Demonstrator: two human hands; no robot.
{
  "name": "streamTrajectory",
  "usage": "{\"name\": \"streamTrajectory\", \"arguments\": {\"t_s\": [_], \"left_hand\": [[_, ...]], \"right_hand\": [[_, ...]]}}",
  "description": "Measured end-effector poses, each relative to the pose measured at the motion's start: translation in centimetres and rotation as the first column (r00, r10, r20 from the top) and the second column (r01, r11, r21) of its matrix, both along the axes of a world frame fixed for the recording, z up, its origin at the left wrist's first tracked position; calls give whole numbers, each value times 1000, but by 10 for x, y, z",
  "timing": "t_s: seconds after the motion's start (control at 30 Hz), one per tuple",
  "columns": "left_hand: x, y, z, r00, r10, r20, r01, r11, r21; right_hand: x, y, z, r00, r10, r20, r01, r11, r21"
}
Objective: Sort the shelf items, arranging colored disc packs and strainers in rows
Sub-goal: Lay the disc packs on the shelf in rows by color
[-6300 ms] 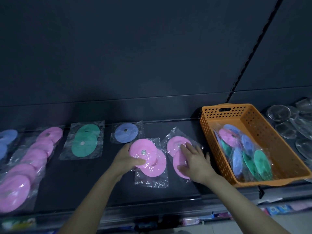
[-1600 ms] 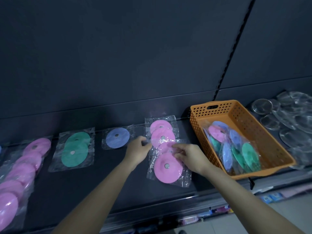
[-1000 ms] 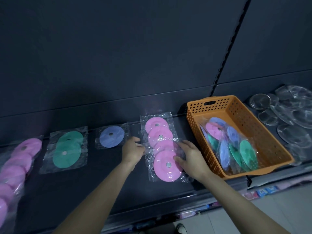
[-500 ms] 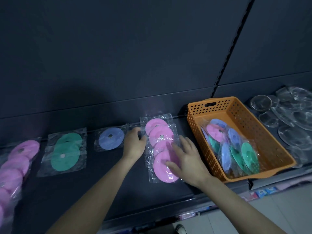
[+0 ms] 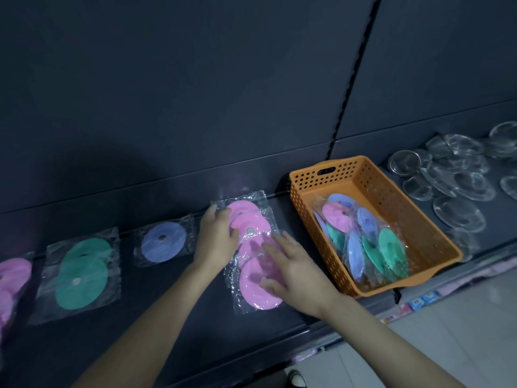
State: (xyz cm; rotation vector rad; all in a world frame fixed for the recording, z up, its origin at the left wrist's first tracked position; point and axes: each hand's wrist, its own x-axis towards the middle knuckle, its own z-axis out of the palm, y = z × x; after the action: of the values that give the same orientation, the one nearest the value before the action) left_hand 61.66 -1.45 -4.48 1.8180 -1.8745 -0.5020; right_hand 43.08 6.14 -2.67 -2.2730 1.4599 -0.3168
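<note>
Both hands on the pink disc packs (image 5: 253, 245) (a column on the shelf (image 5: 156, 326)): right hand (image 5: 296, 271) presses flat, fingers spread; left hand (image 5: 216, 236) fingers straight against the edge.

It was a shop. A dark metal shelf (image 5: 167, 331) stood against a back panel with a slotted upright (image 5: 347, 88), and price labels (image 5: 422, 299) lined its front edge. Bagged disc packs (image 5: 81, 275) lay in rows, with more in a basket (image 5: 377, 175), and strainers (image 5: 458, 189) lay beside it.
</note>
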Motion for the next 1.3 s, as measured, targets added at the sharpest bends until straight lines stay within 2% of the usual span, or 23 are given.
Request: {"name": "streamTrajectory", "arguments": {"t_s": [0.1, 0.27, 0.33, 0.43, 0.6, 0.73, 0.87, 0.97, 1.1, 1.23, 1.3], "left_hand": [[-19, 6, 21, 990, -139, -24, 137, 989, -57], [-65, 14, 51, 942, -336, -12, 333, 936, -114], [-85, 16, 59, 916, -402, -16, 397, 909, -123], [-115, 19, 66, 858, -513, 22, 512, 852, -107], [-162, 19, 68, 779, -616, 114, 620, 784, 4], [-192, 13, 65, 772, -606, 190, 588, 795, 147], [-202, 6, 61, 844, -530, 87, 504, 837, 215], [-205, 4, 56, 877, -480, 28, 459, 853, 247], [-209, 1, 51, 889, -457, -28, 446, 850, 281], [-220, 2, 51, 859, -511, -36, 488, 794, 363], [-224, 1, 50, 861, -508, -27, 481, 794, 372]], "right_hand": [[-15, 5, 31, 979, -130, 159, 151, 981, -125], [-69, 5, 62, 925, -343, 163, 374, 896, -240], [-93, 4, 61, 902, -424, 80, 431, 884, -181], [-124, 1, 51, 852, -511, -110, 516, 857, 16], [-153, -2, 38, 854, -499, -149, 521, 814, 258], [-161, -7, 32, 877, -455, -153, 480, 827, 292], [-171, -15, 34, 885, -454, -98, 459, 821, 341], [-179, -21, 34, 871, -492, 10, 475, 846, 243], [-191, -32, 31, 822, -557, 122, 553, 831, 63], [-199, -40, 26, 827, -524, 206, 500, 851, 158], [-200, -43, 26, 835, -505, 219, 469, 861, 197]]}}
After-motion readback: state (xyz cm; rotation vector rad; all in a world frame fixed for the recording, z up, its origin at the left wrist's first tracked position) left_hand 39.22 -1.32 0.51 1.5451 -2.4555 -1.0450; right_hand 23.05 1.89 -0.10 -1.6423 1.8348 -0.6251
